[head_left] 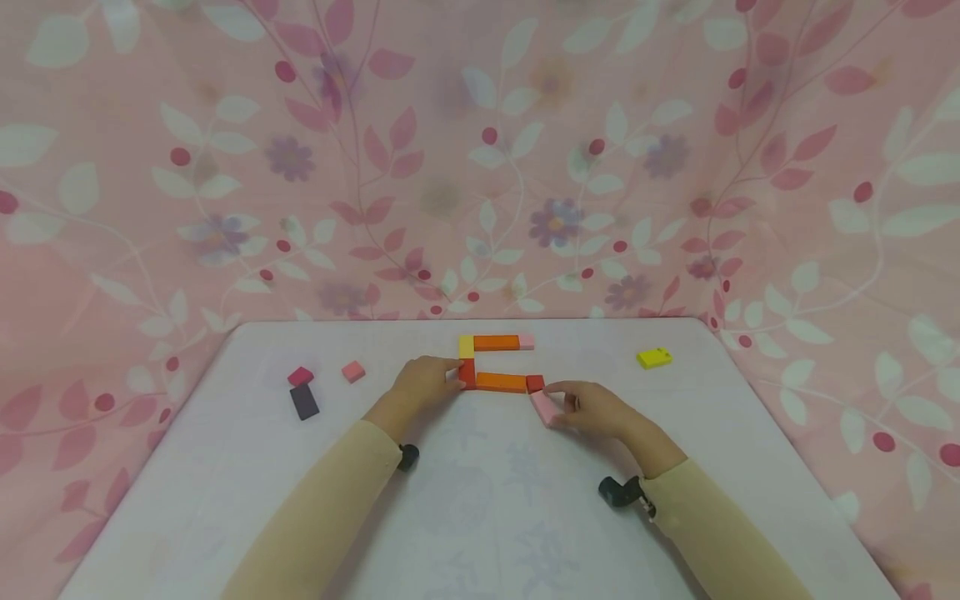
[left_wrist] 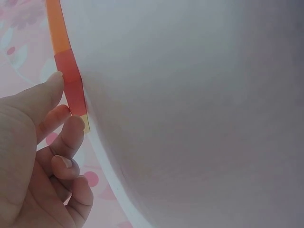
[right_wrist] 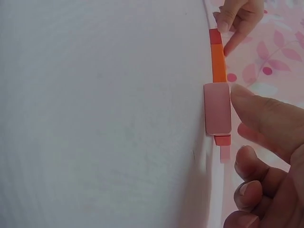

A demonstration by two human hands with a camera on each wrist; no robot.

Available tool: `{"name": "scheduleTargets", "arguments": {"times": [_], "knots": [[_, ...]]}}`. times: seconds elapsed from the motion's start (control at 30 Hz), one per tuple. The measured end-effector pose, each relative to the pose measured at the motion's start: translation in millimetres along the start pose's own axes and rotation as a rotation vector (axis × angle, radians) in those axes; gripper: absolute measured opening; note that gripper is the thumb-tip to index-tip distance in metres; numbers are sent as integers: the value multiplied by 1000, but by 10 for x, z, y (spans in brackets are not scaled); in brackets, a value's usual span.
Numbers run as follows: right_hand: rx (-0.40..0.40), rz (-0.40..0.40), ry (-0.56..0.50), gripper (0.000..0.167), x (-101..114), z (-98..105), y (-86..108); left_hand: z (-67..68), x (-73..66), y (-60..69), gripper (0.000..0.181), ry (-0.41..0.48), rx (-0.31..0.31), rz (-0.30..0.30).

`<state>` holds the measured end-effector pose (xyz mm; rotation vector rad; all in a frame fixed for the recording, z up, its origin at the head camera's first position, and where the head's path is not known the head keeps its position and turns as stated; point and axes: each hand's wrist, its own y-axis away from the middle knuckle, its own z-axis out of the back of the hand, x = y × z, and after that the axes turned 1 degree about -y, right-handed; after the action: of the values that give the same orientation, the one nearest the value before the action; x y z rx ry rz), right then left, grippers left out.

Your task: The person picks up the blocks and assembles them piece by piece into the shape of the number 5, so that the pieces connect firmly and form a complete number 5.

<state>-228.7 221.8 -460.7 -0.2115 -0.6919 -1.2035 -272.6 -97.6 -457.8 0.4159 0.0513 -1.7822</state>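
Observation:
Toward the back of the table, a red block (head_left: 468, 374) lies below a yellow block (head_left: 467, 347) in a row. My left hand (head_left: 426, 382) has thumb and index finger at this red block's edge, holding it. From there an orange block (head_left: 501, 382) runs right to a small red block (head_left: 535, 383). My right hand (head_left: 596, 409) pinches a pink block (head_left: 545, 409), slanted, with its upper end at the small red block. In the right wrist view the pink block (right_wrist: 217, 109) shows its broad face beside the thumb.
A second orange block (head_left: 497, 342) and a small pink block (head_left: 527, 342) extend from the yellow one. At left lie a crimson block (head_left: 300, 376), a dark grey block (head_left: 304, 402) and a pink block (head_left: 353, 372). A bright yellow block (head_left: 654, 358) lies at right. Floral cloth (head_left: 450, 167) hangs behind.

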Motion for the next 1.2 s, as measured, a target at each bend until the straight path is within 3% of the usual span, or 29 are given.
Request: {"name": "scheduleTargets", "arguments": {"times": [0.8, 0.93, 1.2], "knots": [[22, -5, 78, 53, 24, -7, 19, -8, 14, 8, 55, 11, -1, -3], [23, -8, 82, 55, 31, -11, 21, -16, 14, 11, 56, 28, 9, 20], [21, -9, 66, 54, 7, -18, 12, -8, 16, -1, 55, 9, 12, 4]]}}
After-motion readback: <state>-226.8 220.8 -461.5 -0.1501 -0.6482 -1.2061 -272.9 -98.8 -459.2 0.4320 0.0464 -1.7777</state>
